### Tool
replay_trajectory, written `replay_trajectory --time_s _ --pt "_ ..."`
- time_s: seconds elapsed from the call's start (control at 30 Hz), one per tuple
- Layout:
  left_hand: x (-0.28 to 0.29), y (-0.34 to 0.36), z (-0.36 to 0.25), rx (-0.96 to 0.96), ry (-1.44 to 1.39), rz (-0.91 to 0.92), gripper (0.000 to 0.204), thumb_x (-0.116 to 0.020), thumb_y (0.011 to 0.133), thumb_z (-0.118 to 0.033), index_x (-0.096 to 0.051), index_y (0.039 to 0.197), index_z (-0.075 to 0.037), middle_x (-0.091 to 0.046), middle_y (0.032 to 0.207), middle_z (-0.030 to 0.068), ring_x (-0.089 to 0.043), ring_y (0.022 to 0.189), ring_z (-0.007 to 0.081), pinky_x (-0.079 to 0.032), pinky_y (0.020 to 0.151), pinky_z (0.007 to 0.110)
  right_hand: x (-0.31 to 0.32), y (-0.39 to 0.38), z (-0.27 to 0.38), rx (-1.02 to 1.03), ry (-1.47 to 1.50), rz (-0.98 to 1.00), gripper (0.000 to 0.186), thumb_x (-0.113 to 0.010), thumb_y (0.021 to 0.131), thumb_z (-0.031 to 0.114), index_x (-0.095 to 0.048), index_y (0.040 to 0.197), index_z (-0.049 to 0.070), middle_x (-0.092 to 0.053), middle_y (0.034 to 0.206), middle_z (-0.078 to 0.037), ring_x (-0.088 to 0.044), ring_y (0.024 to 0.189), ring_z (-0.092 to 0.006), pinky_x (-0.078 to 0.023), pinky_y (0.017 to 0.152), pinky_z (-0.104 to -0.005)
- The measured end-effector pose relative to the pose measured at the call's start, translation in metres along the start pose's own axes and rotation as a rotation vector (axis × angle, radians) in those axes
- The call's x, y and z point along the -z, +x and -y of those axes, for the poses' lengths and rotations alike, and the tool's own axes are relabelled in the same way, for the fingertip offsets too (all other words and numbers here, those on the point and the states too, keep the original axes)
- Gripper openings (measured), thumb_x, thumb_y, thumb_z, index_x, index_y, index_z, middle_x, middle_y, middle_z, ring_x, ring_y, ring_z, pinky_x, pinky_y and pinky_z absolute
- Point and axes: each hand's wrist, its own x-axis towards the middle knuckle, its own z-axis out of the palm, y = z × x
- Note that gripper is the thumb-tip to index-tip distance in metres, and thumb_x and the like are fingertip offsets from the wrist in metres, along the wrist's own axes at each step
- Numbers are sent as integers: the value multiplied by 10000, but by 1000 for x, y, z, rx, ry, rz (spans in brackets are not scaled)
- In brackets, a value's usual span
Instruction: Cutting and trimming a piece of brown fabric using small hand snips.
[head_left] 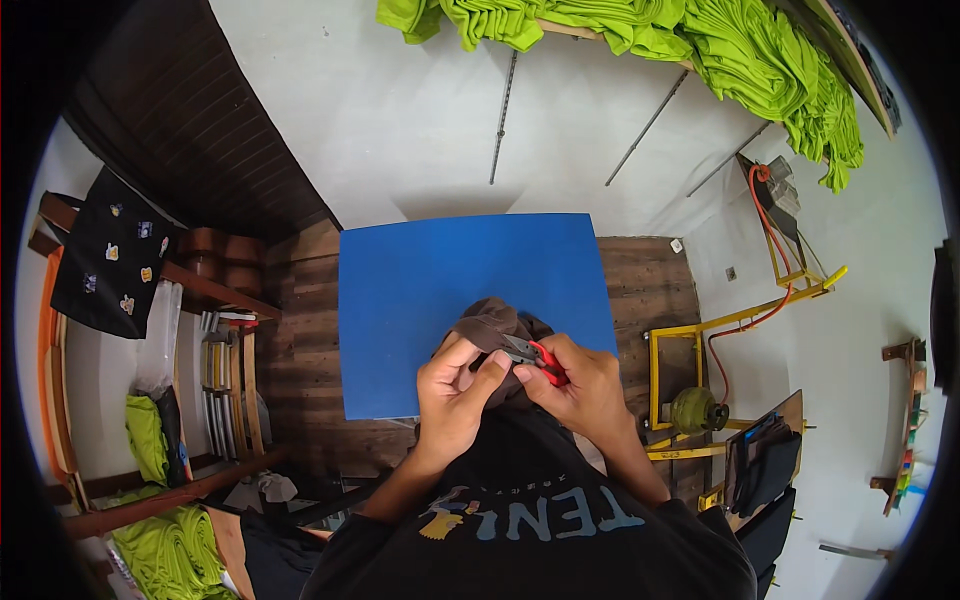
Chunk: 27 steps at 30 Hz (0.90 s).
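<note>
Over the near part of a blue tabletop, both my hands are close together. My left hand grips a crumpled dark brown cloth item, its thumb pressed near the cloth's edge. Closed in my right hand is a small red-handled tool with a grey metal head. That head points left and meets the cloth beside my left thumb. My fingers cover much of the tool, so its exact kind is unclear. Part of the cloth is hidden behind my left hand.
Bright green folded cloth fills a wall shelf at the top. A yellow metal frame with an orange hose and a green gas cylinder stands right. At left are a black tote bag and wooden racks.
</note>
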Motion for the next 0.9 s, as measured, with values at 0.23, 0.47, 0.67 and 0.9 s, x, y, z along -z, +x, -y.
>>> replay_trajectory --time_s 0.23,0.47,0.67,0.9 --pt "1 1 -1 -16 22 1 259 -609 943 42 -623 1200 74 -568 1191 73 -542 1115 132 -429 952 272 -2 1 1 1 6 -14 287 -779 846 262 -611 833 30 -559 573 -100 -572 472 -234 -443 454 -329" --pt "1 1 -1 -36 -8 -12 311 -602 931 42 -609 1239 85 -616 1158 73 -580 1088 145 -430 955 286 -3 -1 0 -238 602 -12 372 -602 996 329 -573 780 28 -453 524 30 -405 470 -38 -314 440 -236" --pt "-1 1 -3 -30 -29 -41 300 -621 922 32 -622 1218 81 -617 1082 48 -562 1023 105 -422 871 255 0 -2 -7 -245 505 16 368 -605 993 342 -593 818 19 -460 567 47 -370 515 -18 -293 477 -211" --pt "4 3 -1 138 -208 -22 340 -608 947 -11 -571 1275 66 -617 1183 93 -583 1115 149 -462 953 290 -8 1 -5 -297 604 -68 265 -712 924 162 -616 1107 -5 -601 737 32 -480 669 -25 -408 597 -209"
